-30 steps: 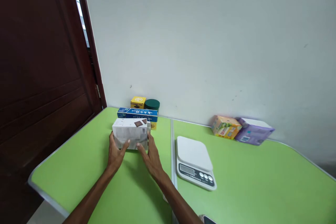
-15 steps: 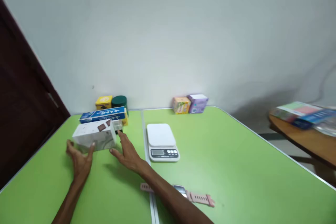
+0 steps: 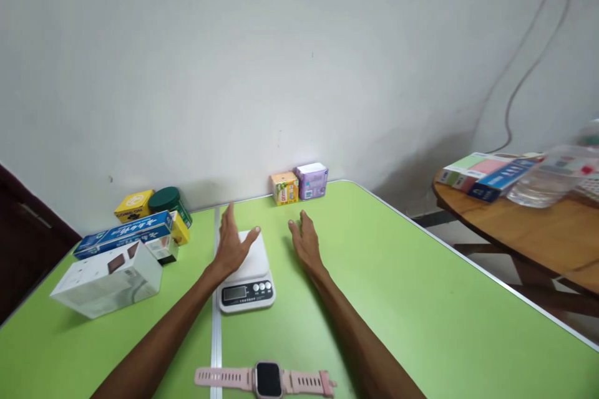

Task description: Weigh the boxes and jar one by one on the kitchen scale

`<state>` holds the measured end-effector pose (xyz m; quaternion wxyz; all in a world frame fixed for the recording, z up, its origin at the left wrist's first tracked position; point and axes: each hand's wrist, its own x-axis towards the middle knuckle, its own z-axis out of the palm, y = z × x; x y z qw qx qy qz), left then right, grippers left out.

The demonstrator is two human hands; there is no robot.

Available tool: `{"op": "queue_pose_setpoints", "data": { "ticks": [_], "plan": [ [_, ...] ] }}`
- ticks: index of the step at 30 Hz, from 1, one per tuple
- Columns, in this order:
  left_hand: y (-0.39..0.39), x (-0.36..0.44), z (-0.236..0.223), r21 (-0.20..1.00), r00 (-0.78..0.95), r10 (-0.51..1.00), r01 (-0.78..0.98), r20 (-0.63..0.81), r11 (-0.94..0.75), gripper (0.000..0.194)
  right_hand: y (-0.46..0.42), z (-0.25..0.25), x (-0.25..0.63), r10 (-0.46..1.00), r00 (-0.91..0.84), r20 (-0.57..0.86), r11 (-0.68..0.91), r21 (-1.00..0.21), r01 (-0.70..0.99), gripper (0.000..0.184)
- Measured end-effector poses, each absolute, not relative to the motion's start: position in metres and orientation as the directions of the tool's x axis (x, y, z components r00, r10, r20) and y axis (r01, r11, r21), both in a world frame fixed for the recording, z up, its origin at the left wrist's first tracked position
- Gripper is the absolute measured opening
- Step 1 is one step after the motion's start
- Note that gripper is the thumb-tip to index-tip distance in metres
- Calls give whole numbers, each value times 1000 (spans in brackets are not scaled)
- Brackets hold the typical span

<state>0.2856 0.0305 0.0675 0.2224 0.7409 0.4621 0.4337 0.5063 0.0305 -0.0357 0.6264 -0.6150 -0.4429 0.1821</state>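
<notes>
My left hand [image 3: 233, 242] is open over the left part of a white digital kitchen scale [image 3: 247, 299], fingers pointing up and away, holding nothing. My right hand [image 3: 306, 240] hovers right of the scale, open and also empty. Behind both hands, against the wall, stand an orange box [image 3: 285, 189] and a purple pack [image 3: 312, 181] side by side. A smartwatch [image 3: 268, 379] with a pink strap lies stretched out in front of the scale. On the left sits a white box [image 3: 112, 280] with dark squares printed on its top.
Behind the white box are a long blue box [image 3: 124, 235], a yellow box [image 3: 134, 206], a green-lidded jar [image 3: 171, 202] and smaller boxes. At right, a wooden table [image 3: 505, 224] bears flat boxes [image 3: 486, 174] and a clear plastic container [image 3: 538, 187]. A cable [image 3: 538, 56] runs along the wall.
Both hands have left the white box and moved right, to the scale area. The white box stays on the left of the table. My view has turned to the right.
</notes>
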Motion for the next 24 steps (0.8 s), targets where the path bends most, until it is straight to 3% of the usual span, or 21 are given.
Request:
{"op": "queue_pose_setpoints", "data": {
  "ticks": [3, 7, 14, 24],
  "plan": [
    [90, 342, 58, 812, 299, 922, 456, 245, -364, 109, 68, -34, 513, 764, 525, 375, 220, -916, 335, 80],
    [158, 398, 52, 850, 291, 937, 429, 192, -307, 122, 116, -31, 525, 745, 554, 371, 224, -922, 315, 81],
    [216, 445, 41, 894, 332, 928, 344, 172, -288, 80, 153, -36, 534, 673, 636, 377, 212, -923, 322, 71],
    [175, 405, 58, 871, 343, 925, 389, 166, -301, 63, 103, -26, 528, 705, 565, 429, 287, -901, 326, 49]
  ]
}}
